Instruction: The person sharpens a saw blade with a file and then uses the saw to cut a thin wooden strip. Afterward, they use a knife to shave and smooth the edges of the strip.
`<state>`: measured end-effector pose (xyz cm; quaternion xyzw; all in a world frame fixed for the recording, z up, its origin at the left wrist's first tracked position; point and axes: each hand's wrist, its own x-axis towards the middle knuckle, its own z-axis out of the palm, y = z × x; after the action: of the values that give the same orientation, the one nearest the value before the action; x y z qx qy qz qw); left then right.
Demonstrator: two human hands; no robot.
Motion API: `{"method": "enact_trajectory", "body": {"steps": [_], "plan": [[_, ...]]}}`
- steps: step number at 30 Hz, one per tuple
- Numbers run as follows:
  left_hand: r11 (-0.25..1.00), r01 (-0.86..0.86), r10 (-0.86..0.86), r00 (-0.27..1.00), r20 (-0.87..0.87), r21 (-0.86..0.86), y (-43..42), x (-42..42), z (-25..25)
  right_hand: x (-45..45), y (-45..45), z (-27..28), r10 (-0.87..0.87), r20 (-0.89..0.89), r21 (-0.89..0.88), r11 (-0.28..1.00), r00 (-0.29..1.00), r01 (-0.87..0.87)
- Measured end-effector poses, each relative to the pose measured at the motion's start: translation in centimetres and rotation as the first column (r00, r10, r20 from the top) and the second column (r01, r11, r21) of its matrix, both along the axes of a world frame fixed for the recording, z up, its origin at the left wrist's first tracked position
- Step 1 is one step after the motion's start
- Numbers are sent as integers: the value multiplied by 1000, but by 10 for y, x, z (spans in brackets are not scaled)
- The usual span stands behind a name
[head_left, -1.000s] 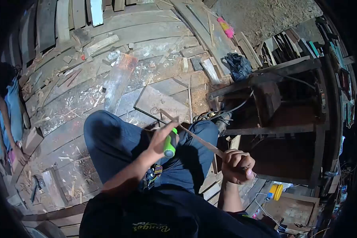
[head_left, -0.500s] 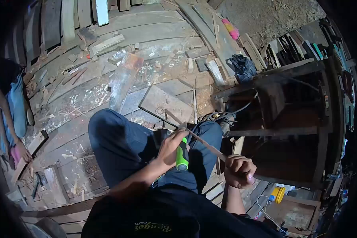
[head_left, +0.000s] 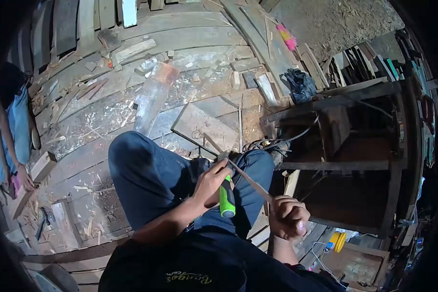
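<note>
My left hand is closed round a tool with a green-and-black handle, its butt pointing down towards my lap. A small grey metal part shows above the fingers; its exact shape is hard to make out. A thin wooden strip runs slantwise past that metal part. My right hand grips the strip's lower right end in a fist. The strip's far end reaches over a flat wooden board lying on the floor beyond my knees.
A dark wooden frame with open compartments stands at right. A black plastic bag rests at its far corner. On the left, another person's hand touches a wood block. Offcuts and shavings litter the plank floor.
The green-and-black handle has shifted slightly right and down. My right hand has moved a little left and down, still gripping the strip. The view has shifted slightly.
</note>
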<state>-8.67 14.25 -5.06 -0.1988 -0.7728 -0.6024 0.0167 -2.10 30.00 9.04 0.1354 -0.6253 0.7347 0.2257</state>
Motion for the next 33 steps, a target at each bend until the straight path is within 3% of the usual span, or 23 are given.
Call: {"method": "enact_trajectory", "body": {"steps": [2,4,6,8,9,10,12,15,17,18,20,24,26,28,30,33], "plan": [[995,-42,48,997,-66,94,-3,1,1,-6,0,0,4,-27,4,1000,1000,-4],[998,55,-52,995,80,-35,-6,-7,4,0,-2,-1,-35,-15,54,998,999,36],[1000,17,-18,999,-39,-10,1,-8,-7,0,-1,-3,-18,-9,55,998,1000,18],[999,13,-13,1000,-10,31,-1,-2,-8,0,-2,-2,-47,-16,49,998,999,48],[999,37,-37,998,-46,2,-2,2,-9,-2,-9,-2,-114,-56,95,988,992,119],[999,41,-41,998,-43,2,0,-1,-11,1,-9,-2,-56,-25,95,994,998,59],[998,7,-15,991,-133,-58,8,1,-18,1,-10,-4,-109,-49,123,986,993,114],[999,18,-24,993,-112,-51,3,2,-9,-1,-5,-1,-56,3,11,998,998,56],[999,46,-47,996,-70,-20,4,2,-23,-6,-7,-1,-46,-23,42,998,999,47],[995,55,-60,997,-51,-84,3,-3,-19,-3,-9,1,-44,-27,75,996,999,46],[994,6,-23,988,-154,-113,8,0,-21,-2,-8,-1,-87,-9,20,996,996,87],[995,35,-52,984,-173,-97,3,3,-25,-8,-8,2,-34,0,30,999,999,34],[979,12,-56,976,-212,-205,5,-3,-25,-4,-8,-1,-84,3,4,996,996,84],[981,20,-52,986,-159,-191,3,0,-22,-5,-4,-2,-120,7,-13,993,993,120],[986,90,-111,982,-154,-139,-2,0,-18,-11,-4,0,-46,-8,-8,999,999,46],[981,66,-93,985,-148,-183,1,-1,-18,-5,-4,-2,-75,-4,18,997,997,76]]}}
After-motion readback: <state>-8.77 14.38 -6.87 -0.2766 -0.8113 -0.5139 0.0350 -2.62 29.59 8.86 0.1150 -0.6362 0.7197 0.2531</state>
